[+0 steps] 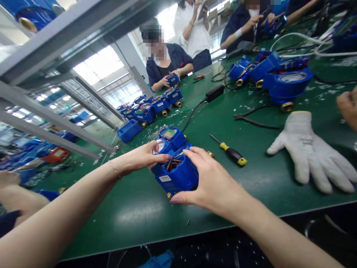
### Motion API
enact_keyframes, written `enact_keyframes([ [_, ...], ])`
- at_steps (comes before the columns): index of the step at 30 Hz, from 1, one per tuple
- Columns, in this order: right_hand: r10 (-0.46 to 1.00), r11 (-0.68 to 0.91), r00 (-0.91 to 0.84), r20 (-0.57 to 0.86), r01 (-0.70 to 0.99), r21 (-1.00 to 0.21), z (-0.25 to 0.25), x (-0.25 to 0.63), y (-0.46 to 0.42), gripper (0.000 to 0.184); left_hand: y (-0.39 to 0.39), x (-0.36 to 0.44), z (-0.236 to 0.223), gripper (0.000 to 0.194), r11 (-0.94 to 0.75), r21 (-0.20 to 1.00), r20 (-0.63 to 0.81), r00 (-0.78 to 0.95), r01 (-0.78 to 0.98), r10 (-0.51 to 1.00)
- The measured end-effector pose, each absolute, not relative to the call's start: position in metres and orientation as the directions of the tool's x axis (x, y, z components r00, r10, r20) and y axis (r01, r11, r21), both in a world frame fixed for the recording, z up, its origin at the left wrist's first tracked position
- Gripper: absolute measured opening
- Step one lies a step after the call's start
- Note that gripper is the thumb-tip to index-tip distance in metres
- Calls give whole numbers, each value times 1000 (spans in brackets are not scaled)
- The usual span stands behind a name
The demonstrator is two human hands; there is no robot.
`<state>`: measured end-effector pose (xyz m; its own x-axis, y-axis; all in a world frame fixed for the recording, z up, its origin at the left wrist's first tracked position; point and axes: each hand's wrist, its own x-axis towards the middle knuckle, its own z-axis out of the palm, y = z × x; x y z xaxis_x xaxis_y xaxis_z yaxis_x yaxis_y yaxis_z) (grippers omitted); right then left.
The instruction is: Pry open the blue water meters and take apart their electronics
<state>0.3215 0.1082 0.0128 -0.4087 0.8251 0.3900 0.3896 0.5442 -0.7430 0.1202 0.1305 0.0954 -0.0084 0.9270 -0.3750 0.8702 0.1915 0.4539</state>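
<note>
A blue water meter (174,163) with an open housing and coloured wires showing sits on the green table (145,208) in front of me. My left hand (143,156) grips its left side, fingers closed over the round dial. My right hand (208,178) wraps round its right side and front, thumb under the body. Both hands hold the meter together.
A yellow-handled screwdriver (231,152) lies just right of the meter. A white glove (309,152) and pliers (251,120) lie further right. More blue meters (279,76) stand at the back right and in a row (152,108) near a seated person. A black adapter (214,93) with cable lies mid-table.
</note>
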Motion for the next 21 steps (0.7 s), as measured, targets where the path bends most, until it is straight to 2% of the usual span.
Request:
enact_keyframes([
  [2, 832, 554, -299, 467, 406, -727, 1, 309, 88, 92, 126, 126, 95, 42, 192, 469, -400, 13, 862, 916],
  [5, 783, 616, -196, 590, 373, -694, -17, 298, 73, 73, 123, 133, 96, 44, 175, 385, -458, 23, 906, 889],
  [8, 729, 669, -195, 657, 406, -622, -25, 296, 65, 63, 120, 135, 95, 42, 84, 291, -455, 61, 953, 888],
  [11, 676, 694, -196, 710, 493, -524, -24, 295, 55, 48, 116, 130, 91, 42, 3, 287, -449, 131, 958, 884],
  [15, 637, 707, -197, 745, 536, -462, -19, 290, 44, 40, 106, 116, 83, 43, -7, 419, -438, 208, 908, 875],
  [18, 618, 732, -228, 753, 516, -445, -13, 289, 43, 37, 100, 107, 81, 48, 58, 560, -455, 248, 826, 855],
  [21, 619, 741, -236, 749, 492, -457, -8, 290, 46, 36, 97, 102, 81, 52, 132, 623, -475, 239, 771, 847],
])
